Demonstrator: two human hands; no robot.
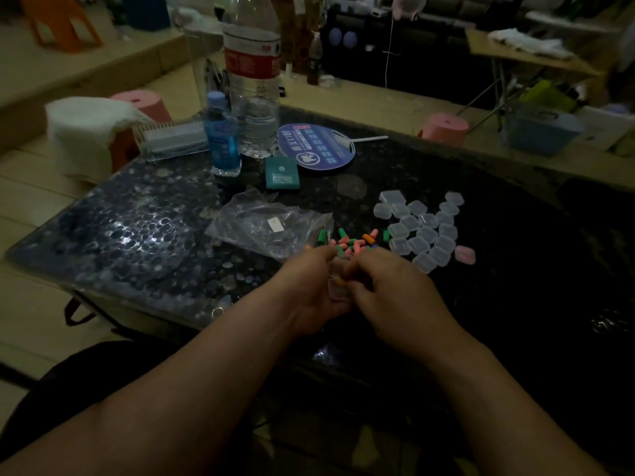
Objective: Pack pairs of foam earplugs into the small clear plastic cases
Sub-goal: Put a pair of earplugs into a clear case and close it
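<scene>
Mid-filling, the left hand [311,286] grips a small clear plastic case [335,292] over the dark bench [515,269] while the right hand [388,292] pinches an orange foam earplug [340,282] into it; next, probably pressing the lid shut.

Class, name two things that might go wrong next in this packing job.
1. The left hand holds a clear case while the right hand pinches an orange earplug at it; a slipped grip may drop either.
2. In this dim light, mismatched colours from the mixed earplug pile may get paired.
</scene>
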